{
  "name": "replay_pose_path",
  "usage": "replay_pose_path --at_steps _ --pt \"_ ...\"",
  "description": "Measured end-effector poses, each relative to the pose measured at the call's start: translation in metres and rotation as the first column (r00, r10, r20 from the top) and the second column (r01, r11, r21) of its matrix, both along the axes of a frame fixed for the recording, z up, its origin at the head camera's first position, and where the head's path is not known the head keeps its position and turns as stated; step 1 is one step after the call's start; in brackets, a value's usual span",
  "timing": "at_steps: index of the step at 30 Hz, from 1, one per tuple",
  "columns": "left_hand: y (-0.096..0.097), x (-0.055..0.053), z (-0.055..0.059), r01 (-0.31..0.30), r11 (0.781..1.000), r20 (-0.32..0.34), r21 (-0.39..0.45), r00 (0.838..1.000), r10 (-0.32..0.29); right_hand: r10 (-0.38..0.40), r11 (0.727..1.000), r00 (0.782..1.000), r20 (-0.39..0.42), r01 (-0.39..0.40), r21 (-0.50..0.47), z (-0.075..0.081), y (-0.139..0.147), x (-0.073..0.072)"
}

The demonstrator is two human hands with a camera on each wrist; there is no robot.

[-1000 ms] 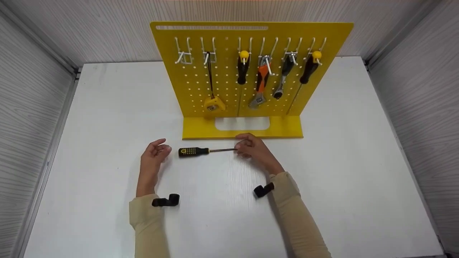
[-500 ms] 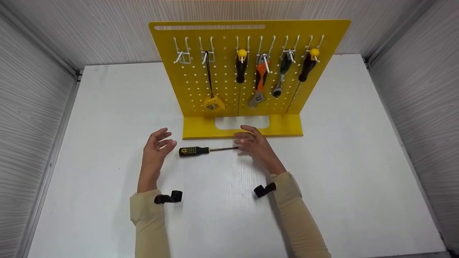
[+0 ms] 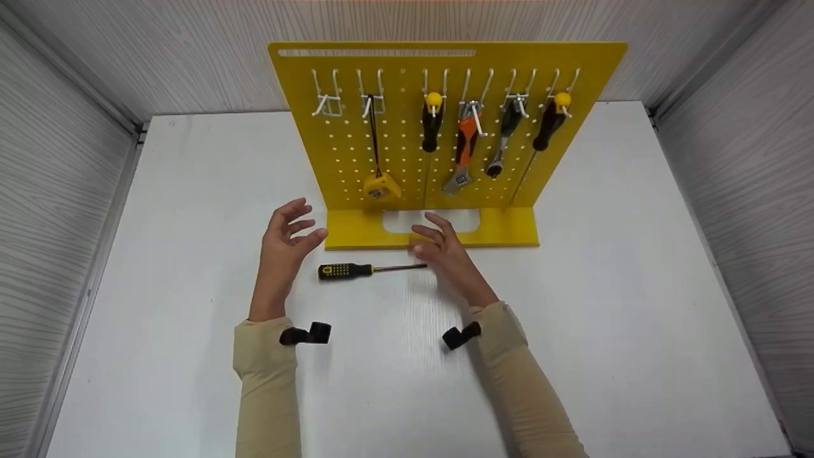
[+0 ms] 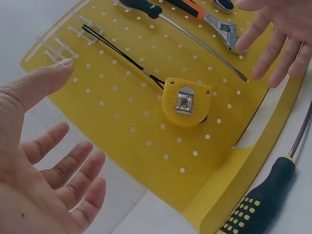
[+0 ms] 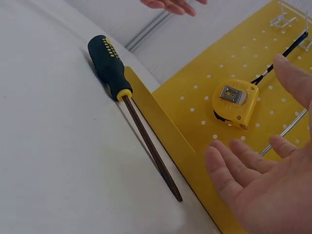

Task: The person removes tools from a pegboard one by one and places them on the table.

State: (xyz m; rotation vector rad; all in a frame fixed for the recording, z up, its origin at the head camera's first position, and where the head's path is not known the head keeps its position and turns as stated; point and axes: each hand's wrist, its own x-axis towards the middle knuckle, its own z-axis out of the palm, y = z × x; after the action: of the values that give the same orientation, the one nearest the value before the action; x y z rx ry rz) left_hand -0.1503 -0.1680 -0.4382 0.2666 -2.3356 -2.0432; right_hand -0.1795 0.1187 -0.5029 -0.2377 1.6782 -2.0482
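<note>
A screwdriver (image 3: 346,271) with a dark green and yellow handle lies on the white table in front of the yellow pegboard (image 3: 356,238). Its shaft points right in the head view. My left hand (image 3: 283,254) is raised left of the handle, fingers spread and holding nothing. Above the screwdriver's tip hovers my right hand (image 3: 448,257), its fingers relaxed and apart from the tool. In the left wrist view a yellow tape measure (image 4: 186,102) hangs by its black cord in front of my left hand. The right wrist view shows the whole screwdriver (image 5: 109,68) beside the board's base.
On the pegboard's hooks hang a screwdriver (image 3: 430,127), an orange-handled adjustable wrench (image 3: 466,140), a ratchet (image 3: 509,127) and another screwdriver (image 3: 547,127). A bare white hook (image 3: 327,105) sits at the far left. Wood-grain walls (image 3: 57,191) enclose the table.
The right fingers have let go of the screwdriver's tip and lifted off it. My left hand has moved forward, toward the pegboard, with its fingers spreading. The screwdriver lies where it was.
</note>
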Motion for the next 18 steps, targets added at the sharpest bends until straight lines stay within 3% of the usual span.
replay_pose_path --at_steps 5,10,18 --pt "0.008 -0.012 0.008 0.023 1.000 -0.029 -0.013 0.999 -0.023 0.026 0.999 1.000 0.006 -0.027 0.039 0.016 -0.009 -0.002" --pt "0.018 -0.023 0.015 0.044 0.999 -0.072 -0.003 0.996 -0.044 0.016 1.000 1.000 0.010 -0.016 0.015 0.027 -0.019 -0.004" --pt "0.035 -0.037 0.027 0.089 0.996 -0.144 0.024 0.986 -0.084 -0.082 0.996 0.996 0.030 0.081 0.033 0.009 -0.031 -0.021"
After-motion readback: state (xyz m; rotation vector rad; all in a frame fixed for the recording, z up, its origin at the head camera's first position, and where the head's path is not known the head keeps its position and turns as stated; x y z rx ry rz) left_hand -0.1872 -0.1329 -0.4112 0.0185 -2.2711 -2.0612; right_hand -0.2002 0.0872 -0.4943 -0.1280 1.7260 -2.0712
